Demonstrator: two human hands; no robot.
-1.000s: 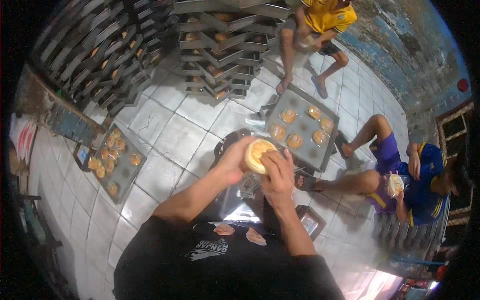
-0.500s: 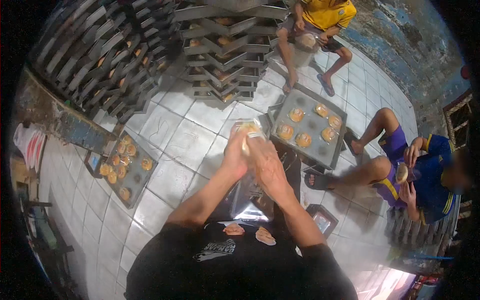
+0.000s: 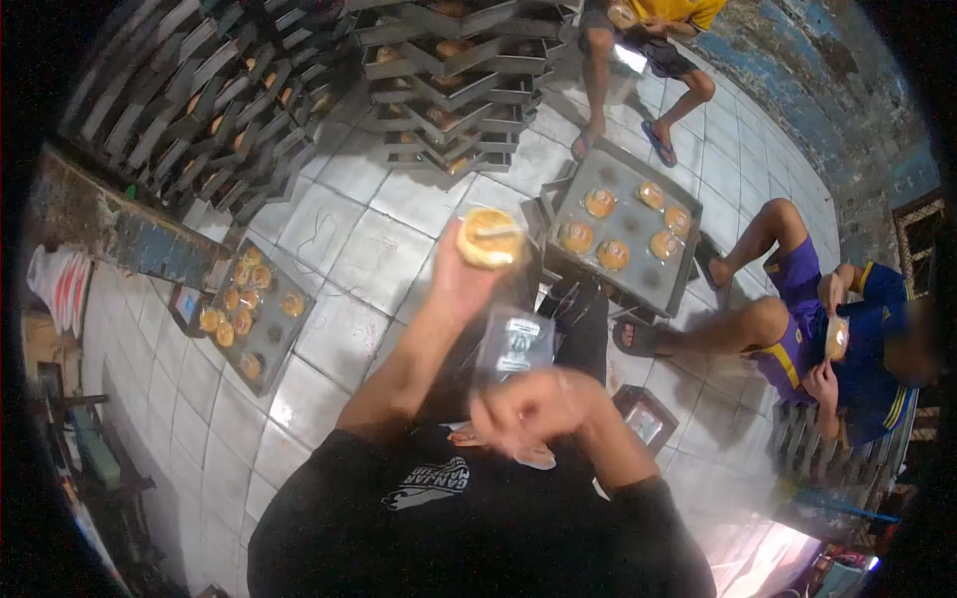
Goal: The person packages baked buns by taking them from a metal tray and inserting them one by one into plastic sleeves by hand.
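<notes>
My left hand [image 3: 462, 286] is raised in front of me, closed around a round golden bun [image 3: 488, 237]. A pale strip crosses the side of the bun that faces me, and its surface glints; whether plastic covers it I cannot tell. Close to my lap, my right hand [image 3: 533, 407] pinches a clear plastic bag [image 3: 518, 341] with white printing. This hand is slightly blurred. The bag hangs apart from the bun, over my dark trousers.
To the right a metal tray [image 3: 638, 214] carries several wrapped buns. Another tray [image 3: 289, 334] with buns lies on the left. Stacked trays [image 3: 449, 90] rise ahead. Two people sit nearby, one in a yellow shirt [image 3: 688, 12], one in a blue shirt [image 3: 872, 349], each handling a bun.
My hands were together around the bun; now they are apart. My right hand has come back toward my body and holds a plastic bag, while the left keeps the bun.
</notes>
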